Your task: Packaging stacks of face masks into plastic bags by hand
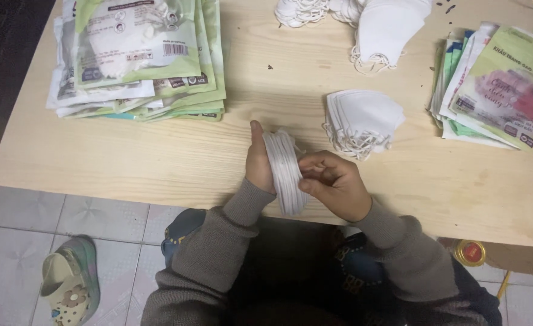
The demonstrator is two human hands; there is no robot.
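A stack of folded white face masks [284,172] stands on edge between my hands, just above the near edge of the pale wooden table [158,151]. My left hand [258,160] grips the stack from its left side, thumb pointing up. From the right, my right hand [333,181] pinches the same stack with its fingers curled against it. Both arms wear grey-brown knitted sleeves.
A small pile of white masks [363,121] lies right of my hands, with more masks [375,27] at the far edge. Packaged mask bags are piled at the far left [145,54] and right [495,84]. A sandal [70,284] and a red-lidded jar [470,252] sit on the tiled floor.
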